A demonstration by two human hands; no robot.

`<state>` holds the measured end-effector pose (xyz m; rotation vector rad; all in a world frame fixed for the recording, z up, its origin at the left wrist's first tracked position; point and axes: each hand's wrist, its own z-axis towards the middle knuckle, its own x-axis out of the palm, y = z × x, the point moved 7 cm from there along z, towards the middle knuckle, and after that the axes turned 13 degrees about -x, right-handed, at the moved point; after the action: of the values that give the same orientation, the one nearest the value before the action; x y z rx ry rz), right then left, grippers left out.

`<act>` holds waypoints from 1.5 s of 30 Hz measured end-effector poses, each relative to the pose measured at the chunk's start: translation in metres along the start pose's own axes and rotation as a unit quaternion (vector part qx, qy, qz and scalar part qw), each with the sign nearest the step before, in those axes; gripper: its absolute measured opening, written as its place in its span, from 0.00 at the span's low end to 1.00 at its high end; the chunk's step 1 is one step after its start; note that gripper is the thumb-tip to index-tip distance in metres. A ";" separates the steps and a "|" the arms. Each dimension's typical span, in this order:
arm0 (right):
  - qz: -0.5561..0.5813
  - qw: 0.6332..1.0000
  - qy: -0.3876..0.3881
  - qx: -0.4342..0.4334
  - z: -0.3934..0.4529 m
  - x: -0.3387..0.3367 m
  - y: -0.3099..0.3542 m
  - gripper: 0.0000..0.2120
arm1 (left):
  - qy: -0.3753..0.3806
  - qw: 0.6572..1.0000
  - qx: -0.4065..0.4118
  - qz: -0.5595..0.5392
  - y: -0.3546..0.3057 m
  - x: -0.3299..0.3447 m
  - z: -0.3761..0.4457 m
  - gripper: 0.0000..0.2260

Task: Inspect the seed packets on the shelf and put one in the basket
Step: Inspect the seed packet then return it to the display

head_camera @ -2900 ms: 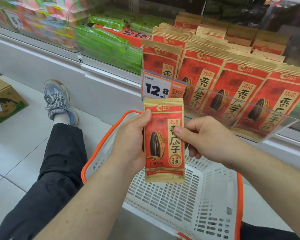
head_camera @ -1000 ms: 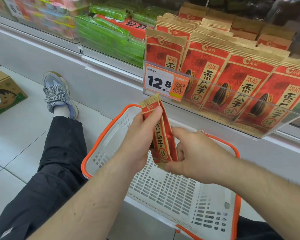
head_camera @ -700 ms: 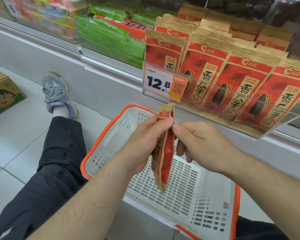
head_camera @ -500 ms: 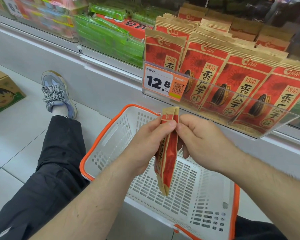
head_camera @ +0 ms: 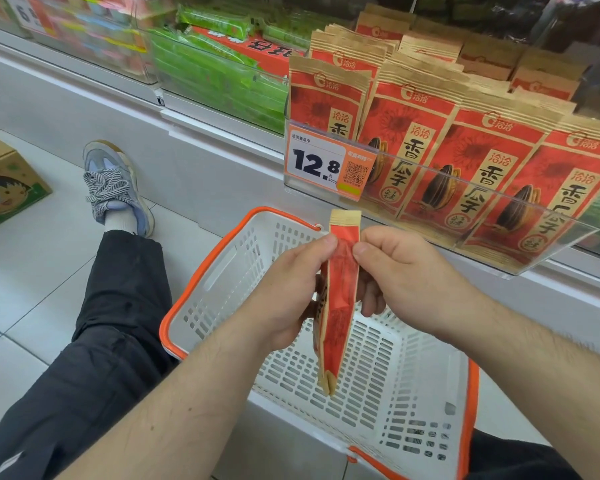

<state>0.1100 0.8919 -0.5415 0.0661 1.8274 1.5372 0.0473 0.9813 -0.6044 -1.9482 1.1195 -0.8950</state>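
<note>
Pale tiled floor (head_camera: 42, 271), white shelf base (head_camera: 118, 109), cardboard box (head_camera: 4, 181) at left, green packs (head_camera: 219, 77) behind clear guard

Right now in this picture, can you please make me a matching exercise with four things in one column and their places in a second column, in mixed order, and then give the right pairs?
Things
1. held seed packet
2. basket
3. price tag
4. cardboard box

Places
A. on the floor at far left
B. on the clear front of the shelf
C. pinched between the left hand and right hand, turned edge-on
D. under both hands, white with an orange rim

Pairs: 1-C, 2-D, 3-B, 4-A
</note>
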 end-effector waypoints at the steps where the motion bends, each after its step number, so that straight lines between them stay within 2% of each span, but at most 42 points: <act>1: 0.001 1.000 0.001 0.000 0.000 0.000 0.001 0.15 | -0.003 1.000 -0.002 -0.003 0.000 -0.001 0.000 0.21; 5: -0.023 0.998 0.057 -0.002 -0.005 0.006 0.004 0.03 | -0.023 0.999 -0.015 -0.044 -0.001 -0.005 0.001 0.24; 8: -0.065 0.992 0.107 -0.006 -0.008 0.013 0.006 0.09 | -0.039 0.996 -0.025 -0.069 0.000 -0.010 0.003 0.22; 14: -0.061 0.991 0.123 0.000 -0.009 0.015 0.003 0.12 | -0.064 0.995 -0.029 -0.073 0.000 -0.012 0.000 0.21; 18: -0.083 0.980 0.178 0.011 -0.013 0.021 0.005 0.25 | -0.078 0.991 -0.039 -0.101 0.000 -0.013 0.000 0.21; 20: -0.089 0.974 0.207 0.009 -0.016 0.027 0.005 0.28 | -0.081 0.989 -0.040 -0.114 0.001 -0.013 0.001 0.21; 30: -0.012 0.976 0.219 0.000 -0.017 0.027 0.007 0.25 | -0.067 0.989 -0.035 -0.126 -0.001 -0.014 0.001 0.27; 33: -0.005 0.983 0.181 -0.001 -0.014 0.021 0.009 0.31 | -0.062 0.988 -0.035 -0.140 -0.002 -0.014 0.002 0.30; 36: 0.001 0.992 0.125 0.032 -0.012 0.013 0.003 0.36 | -0.028 0.982 -0.032 -0.182 -0.004 -0.011 0.003 0.26; 38: 0.049 0.989 0.118 0.073 -0.014 0.016 -0.002 0.37 | -0.004 0.980 -0.022 -0.198 -0.005 -0.008 0.003 0.25; 41: 0.121 0.985 0.065 0.100 -0.015 0.018 -0.008 0.39 | 0.002 0.978 -0.010 -0.211 -0.006 -0.007 0.002 0.23; 43: 0.100 0.989 0.044 0.104 -0.015 0.017 -0.010 0.45 | 0.001 0.977 -0.009 -0.212 -0.006 -0.007 0.002 0.23; 45: 0.019 0.993 0.039 0.106 -0.015 0.015 -0.010 0.50 | -0.012 0.981 0.000 -0.195 -0.007 -0.007 0.000 0.23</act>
<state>0.0954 0.8838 -0.5577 0.1436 2.0564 1.3835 0.0472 0.9902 -0.6006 -2.2138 0.7315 -1.0677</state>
